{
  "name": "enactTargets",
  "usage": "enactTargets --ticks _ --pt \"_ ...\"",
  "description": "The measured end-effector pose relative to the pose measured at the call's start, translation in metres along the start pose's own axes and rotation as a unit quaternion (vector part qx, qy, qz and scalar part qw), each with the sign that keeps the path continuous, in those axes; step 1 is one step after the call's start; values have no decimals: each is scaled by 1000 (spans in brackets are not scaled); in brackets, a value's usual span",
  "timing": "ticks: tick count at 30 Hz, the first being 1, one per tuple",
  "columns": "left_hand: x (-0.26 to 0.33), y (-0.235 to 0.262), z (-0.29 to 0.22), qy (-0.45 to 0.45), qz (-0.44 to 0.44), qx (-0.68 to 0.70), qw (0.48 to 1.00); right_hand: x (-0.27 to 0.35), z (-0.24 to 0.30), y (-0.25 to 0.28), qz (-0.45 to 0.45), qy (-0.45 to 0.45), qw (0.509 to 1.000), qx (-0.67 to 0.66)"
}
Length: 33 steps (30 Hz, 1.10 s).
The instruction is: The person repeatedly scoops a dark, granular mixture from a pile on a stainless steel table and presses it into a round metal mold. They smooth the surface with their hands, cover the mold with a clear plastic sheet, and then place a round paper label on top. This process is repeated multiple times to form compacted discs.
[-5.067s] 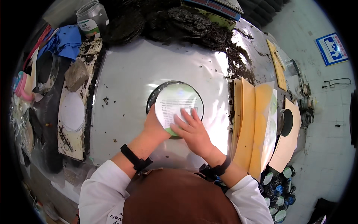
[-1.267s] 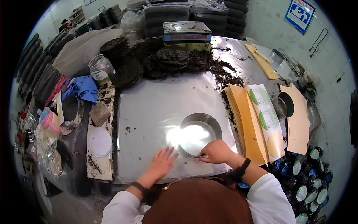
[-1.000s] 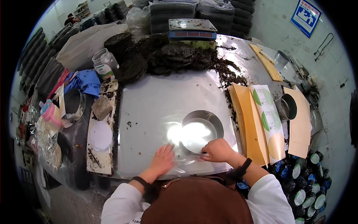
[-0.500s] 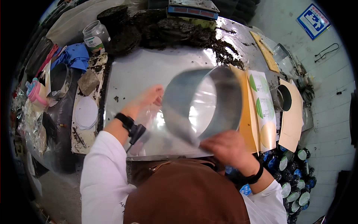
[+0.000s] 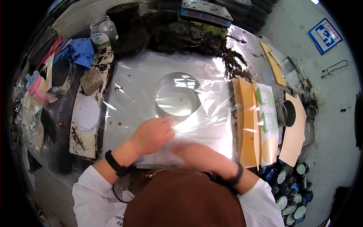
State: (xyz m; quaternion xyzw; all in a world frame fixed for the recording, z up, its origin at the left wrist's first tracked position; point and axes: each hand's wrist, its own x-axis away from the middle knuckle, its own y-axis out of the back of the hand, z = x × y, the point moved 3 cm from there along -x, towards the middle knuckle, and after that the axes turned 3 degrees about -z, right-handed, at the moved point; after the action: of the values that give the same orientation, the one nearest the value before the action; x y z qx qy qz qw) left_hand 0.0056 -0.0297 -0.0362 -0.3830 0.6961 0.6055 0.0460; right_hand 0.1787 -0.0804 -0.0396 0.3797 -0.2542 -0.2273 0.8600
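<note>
A round metal ring (image 5: 160, 101) stands on the work surface in front of me. Shiny clear plastic film (image 5: 211, 113) spreads around it with creases and bright reflections; whether it passes under or over the ring I cannot tell. My left hand (image 5: 153, 134) is just below the ring's near edge, its fingers bent and close together. What they pinch, if anything, is hidden. Lower and to the right, my right hand (image 5: 196, 155) is over the near part of the film, apart from the ring. Its fingers are smeared by motion.
Brown paper sheets (image 5: 247, 121) and a printed sheet (image 5: 267, 132) lie at the right, near a smaller metal ring (image 5: 281, 113). White paper discs (image 5: 87, 114) and a stone-like block (image 5: 91, 81) rest on a board at left. Dark clumps (image 5: 170, 36), a jar (image 5: 103, 33) and a scale (image 5: 205, 17) stand behind.
The metal ring, tilted in my right hand before, now stands on the work surface. My right hand has let go and moved left and down; my left hand has come nearer to me.
</note>
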Motion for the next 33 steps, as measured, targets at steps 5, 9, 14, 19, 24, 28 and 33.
enactTargets --ticks 5,9,14,19,24,28,33 --pt "32 -26 1 -26 27 13 999 28 -32 -4 -105 -124 978 134" --pt "-35 72 -23 -24 -123 85 989 48 -70 -42 -131 -132 972 144" --pt "-80 156 -31 -90 -284 -91 950 -17 -97 123 -262 -114 952 113" --pt "-44 177 5 167 -202 -215 941 -164 -191 251 -338 -99 901 254" --pt "89 117 117 507 -53 -361 781 -234 -270 278 -295 -213 873 326" --pt "251 55 116 610 106 -367 694 -261 -302 268 -226 -233 902 284" --pt "269 43 112 583 142 -410 687 -264 -320 258 -275 -197 888 311"
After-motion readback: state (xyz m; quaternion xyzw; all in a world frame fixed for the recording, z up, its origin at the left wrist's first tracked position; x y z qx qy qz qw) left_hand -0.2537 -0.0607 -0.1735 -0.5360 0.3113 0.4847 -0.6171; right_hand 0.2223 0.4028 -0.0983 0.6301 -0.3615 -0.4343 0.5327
